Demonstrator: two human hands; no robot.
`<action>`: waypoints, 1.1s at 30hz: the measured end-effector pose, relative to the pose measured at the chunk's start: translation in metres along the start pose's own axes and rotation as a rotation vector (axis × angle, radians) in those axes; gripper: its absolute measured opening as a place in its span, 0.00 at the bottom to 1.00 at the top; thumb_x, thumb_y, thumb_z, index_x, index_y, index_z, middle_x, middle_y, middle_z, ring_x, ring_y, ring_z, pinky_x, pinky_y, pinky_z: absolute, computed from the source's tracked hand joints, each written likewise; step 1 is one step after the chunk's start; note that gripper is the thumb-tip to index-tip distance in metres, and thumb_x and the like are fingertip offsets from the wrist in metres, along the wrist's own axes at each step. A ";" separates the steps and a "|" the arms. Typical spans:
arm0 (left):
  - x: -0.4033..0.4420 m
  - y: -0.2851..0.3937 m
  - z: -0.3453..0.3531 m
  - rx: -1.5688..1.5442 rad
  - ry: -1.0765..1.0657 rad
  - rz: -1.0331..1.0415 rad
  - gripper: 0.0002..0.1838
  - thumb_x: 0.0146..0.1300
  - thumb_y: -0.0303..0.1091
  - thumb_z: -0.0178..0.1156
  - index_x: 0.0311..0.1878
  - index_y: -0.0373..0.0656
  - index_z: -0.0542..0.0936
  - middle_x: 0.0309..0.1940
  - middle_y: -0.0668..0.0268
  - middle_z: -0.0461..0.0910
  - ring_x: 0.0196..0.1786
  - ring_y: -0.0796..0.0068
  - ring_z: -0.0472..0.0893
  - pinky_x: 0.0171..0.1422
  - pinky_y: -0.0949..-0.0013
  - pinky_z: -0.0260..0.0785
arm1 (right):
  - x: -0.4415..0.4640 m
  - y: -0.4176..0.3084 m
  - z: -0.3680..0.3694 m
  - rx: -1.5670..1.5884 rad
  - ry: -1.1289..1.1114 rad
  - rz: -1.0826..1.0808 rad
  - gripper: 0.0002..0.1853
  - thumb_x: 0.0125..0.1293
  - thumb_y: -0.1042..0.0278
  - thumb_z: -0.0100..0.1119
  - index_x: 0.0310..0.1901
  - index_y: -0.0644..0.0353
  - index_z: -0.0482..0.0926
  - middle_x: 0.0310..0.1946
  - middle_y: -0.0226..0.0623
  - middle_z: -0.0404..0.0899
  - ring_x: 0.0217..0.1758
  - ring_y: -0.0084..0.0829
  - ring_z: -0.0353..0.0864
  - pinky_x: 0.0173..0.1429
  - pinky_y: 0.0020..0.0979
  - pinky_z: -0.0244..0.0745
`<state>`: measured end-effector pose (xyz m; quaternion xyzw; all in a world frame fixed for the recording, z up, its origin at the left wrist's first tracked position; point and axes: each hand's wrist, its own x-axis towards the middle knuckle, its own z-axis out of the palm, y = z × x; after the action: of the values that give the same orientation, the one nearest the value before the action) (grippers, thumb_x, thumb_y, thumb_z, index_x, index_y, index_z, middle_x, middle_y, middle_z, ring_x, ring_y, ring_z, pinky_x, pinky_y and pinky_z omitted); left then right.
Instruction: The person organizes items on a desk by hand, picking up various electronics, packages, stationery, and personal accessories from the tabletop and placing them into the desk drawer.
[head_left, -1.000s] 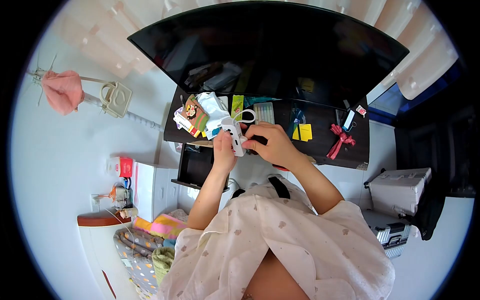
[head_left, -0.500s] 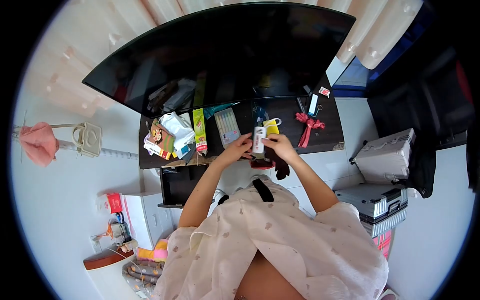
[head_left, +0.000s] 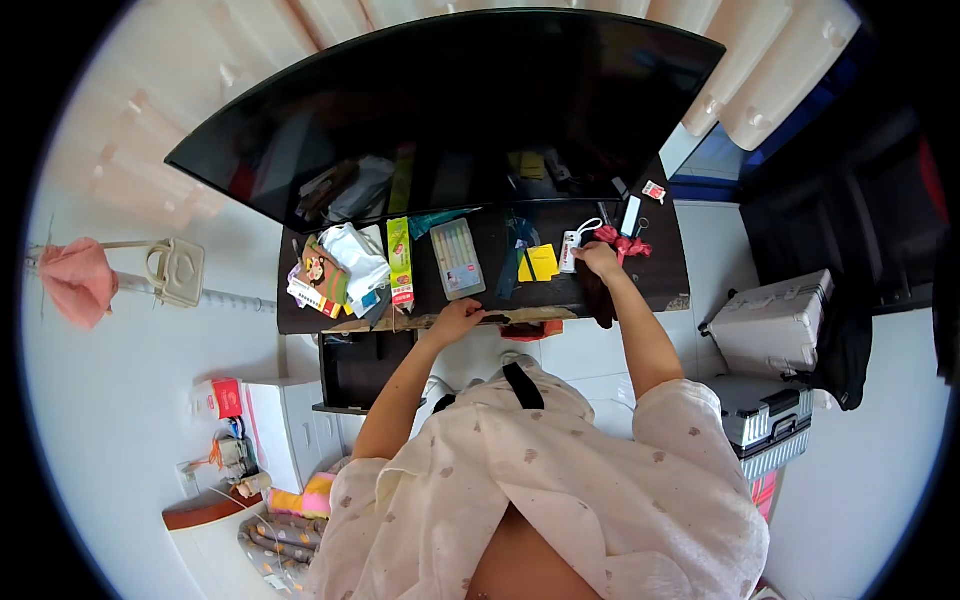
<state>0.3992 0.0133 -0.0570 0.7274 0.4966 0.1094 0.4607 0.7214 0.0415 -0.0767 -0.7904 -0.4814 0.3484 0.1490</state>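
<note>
My right hand is over the right part of the dark desk, its fingers closed on a small white device with a white loop strap. Dark brown cloth hangs below that hand over the desk's front edge. A red ribbon bow lies just beyond it, and yellow sticky notes are to its left. My left hand is at the front edge, fingers bent together near the marker case; whatever they hold, if anything, cannot be made out.
A large black monitor spans the back of the desk. Packets and a pouch lie at the left beside a green box. An open drawer juts out at lower left. Suitcases stand at the right.
The white device and brown cloth have moved right with my right hand, away from my left hand. My left hand has dropped lower, to the desk's front edge.
</note>
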 end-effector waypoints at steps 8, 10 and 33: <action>-0.017 0.005 -0.039 0.553 0.865 -0.011 0.17 0.44 0.35 0.59 0.37 0.39 0.70 0.34 0.56 0.68 0.38 0.57 0.70 0.42 0.59 0.62 | -0.033 -0.022 -0.017 0.014 0.315 0.097 0.24 0.46 0.51 0.57 0.35 0.66 0.74 0.34 0.52 0.76 0.43 0.44 0.74 0.48 0.34 0.66; -0.011 -0.001 -0.050 0.726 0.977 -0.160 0.26 0.41 0.41 0.62 0.40 0.36 0.65 0.37 0.54 0.65 0.37 0.54 0.71 0.40 0.59 0.64 | -0.034 -0.022 -0.014 0.055 0.313 0.057 0.23 0.47 0.52 0.57 0.35 0.67 0.74 0.34 0.53 0.75 0.43 0.44 0.74 0.47 0.33 0.66; -0.081 0.037 -0.086 -0.741 0.169 -0.297 0.25 0.48 0.43 0.62 0.43 0.32 0.72 0.29 0.64 0.77 0.29 0.79 0.76 0.30 0.79 0.66 | -0.125 -0.187 0.060 0.881 -0.945 0.162 0.27 0.51 0.43 0.55 0.42 0.60 0.72 0.35 0.36 0.76 0.35 0.25 0.75 0.40 0.24 0.70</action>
<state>0.3298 -0.0082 0.0436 0.4210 0.5594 0.2724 0.6600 0.5205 0.0193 0.0381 -0.4509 -0.2462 0.8332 0.2047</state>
